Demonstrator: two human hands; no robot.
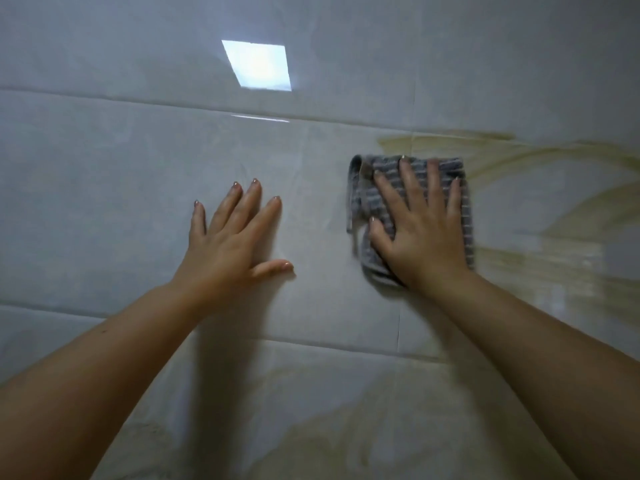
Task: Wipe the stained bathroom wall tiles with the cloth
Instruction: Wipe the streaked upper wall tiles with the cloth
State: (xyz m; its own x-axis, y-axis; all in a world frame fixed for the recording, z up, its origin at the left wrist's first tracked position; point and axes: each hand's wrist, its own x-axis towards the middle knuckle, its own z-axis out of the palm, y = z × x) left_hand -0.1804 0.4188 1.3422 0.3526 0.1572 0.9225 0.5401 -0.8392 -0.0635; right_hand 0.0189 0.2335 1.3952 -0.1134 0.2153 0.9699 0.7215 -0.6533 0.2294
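Head view: the right hand [420, 233], fingers spread flat, presses the grey cloth [381, 206] against the wall tiles [121, 188] left of the yellowish stain [540, 258], while the open, empty left hand [232, 244], left of the cloth, likely braces the body.

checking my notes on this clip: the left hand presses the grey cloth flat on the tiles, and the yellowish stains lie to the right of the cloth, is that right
Not quite: the right hand, not the left, presses the grey cloth flat on the tiles. The left hand lies bare on the wall, fingers spread, apart from the cloth. The yellowish stains do lie to the right of the cloth. The head view shows it.
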